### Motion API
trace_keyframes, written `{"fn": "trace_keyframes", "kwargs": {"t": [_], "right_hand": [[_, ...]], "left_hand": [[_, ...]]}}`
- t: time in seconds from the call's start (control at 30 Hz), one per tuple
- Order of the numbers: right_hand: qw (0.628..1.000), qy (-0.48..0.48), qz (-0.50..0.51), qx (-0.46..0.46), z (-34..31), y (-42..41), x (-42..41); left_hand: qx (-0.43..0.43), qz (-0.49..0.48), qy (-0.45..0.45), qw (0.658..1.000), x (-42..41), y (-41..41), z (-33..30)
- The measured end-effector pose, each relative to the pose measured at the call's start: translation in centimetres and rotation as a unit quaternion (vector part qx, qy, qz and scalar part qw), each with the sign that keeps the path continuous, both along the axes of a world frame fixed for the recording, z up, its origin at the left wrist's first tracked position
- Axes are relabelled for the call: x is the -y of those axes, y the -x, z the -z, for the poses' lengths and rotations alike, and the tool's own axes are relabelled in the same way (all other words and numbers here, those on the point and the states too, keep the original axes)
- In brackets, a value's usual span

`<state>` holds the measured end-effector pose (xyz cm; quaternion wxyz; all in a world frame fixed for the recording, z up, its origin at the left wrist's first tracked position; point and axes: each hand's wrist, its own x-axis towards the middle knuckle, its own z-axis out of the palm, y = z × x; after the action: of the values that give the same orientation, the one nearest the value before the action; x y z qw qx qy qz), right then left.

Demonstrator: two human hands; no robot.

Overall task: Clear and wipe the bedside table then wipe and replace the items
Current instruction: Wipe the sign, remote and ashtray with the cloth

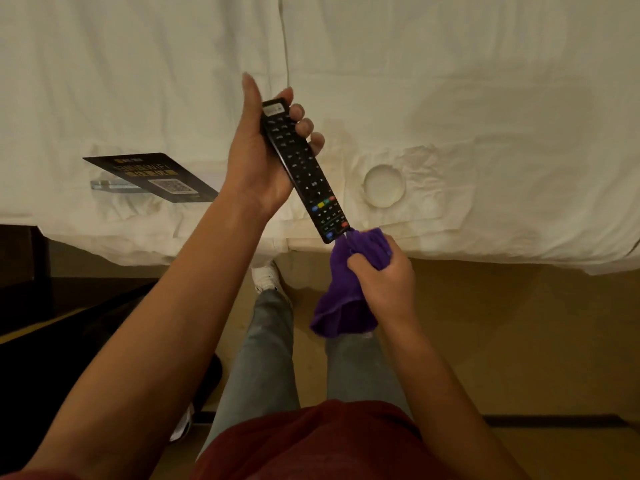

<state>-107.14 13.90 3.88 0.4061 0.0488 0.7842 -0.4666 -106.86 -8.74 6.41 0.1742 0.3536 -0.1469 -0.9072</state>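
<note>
Head view: remote control (302,169), gripped by left hand (258,161), long axis slanting down-right, lower end touching purple cloth (346,282) bunched in right hand (384,278).

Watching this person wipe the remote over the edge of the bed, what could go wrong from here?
The left hand holds the remote by its upper half only, so a firm rub from the purple cloth in the right hand at the lower end might lever it loose. That end hangs past the bed edge, so it could drop to the floor. Rubbing the button face may also press buttons. The glass dish and card sign lying on the sheet could get knocked.
</note>
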Motion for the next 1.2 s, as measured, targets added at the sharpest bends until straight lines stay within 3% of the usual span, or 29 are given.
{"fn": "trace_keyframes", "kwargs": {"t": [0.1,0.2,0.33,0.47,0.53,0.6,0.7,0.77,0.83,0.93,1.03,1.2], "right_hand": [[0.999,-0.001,0.025,0.036,0.2,1.2,0.0],[0.989,0.091,0.055,0.099,-0.3,2.3,1.4],[0.955,0.187,0.149,0.176,-1.0,3.6,3.3],[0.931,0.232,0.223,0.171,-1.1,6.0,3.6],[0.928,0.241,0.235,0.159,-1.1,7.2,3.5],[0.939,0.225,0.221,0.138,-1.2,8.0,3.7],[0.964,0.182,0.173,0.086,-1.1,8.0,4.5],[0.978,0.158,0.125,0.061,-0.8,7.4,4.9],[0.984,0.148,0.077,0.070,-0.5,6.6,5.0],[0.984,0.134,0.016,0.112,0.0,5.8,4.6],[0.984,0.118,-0.032,0.127,0.5,5.2,3.7],[0.977,0.094,0.126,0.143,0.9,6.0,1.7]], "left_hand": [[-0.010,-0.077,-0.040,0.996,0.5,-0.2,0.6],[0.028,-0.131,-0.053,0.990,-0.2,-0.3,1.5],[0.112,-0.117,0.036,0.986,-1.6,-0.9,2.7],[0.164,0.036,0.230,0.958,-1.9,-3.9,2.8],[0.183,0.171,0.346,0.904,-2.0,-5.8,2.8],[0.163,0.293,0.401,0.852,-2.3,-6.9,2.6],[0.121,0.378,0.368,0.841,-3.2,-6.5,2.4],[0.164,0.360,0.368,0.842,-3.9,-5.5,2.8],[0.232,0.309,0.350,0.853,-4.5,-4.6,3.5],[0.296,0.193,0.253,0.900,-4.6,-4.0,4.8],[0.348,0.086,0.178,0.916,-3.6,-4.3,5.8],[0.296,0.009,0.095,0.950,-3.1,-5.3,6.7]]}}
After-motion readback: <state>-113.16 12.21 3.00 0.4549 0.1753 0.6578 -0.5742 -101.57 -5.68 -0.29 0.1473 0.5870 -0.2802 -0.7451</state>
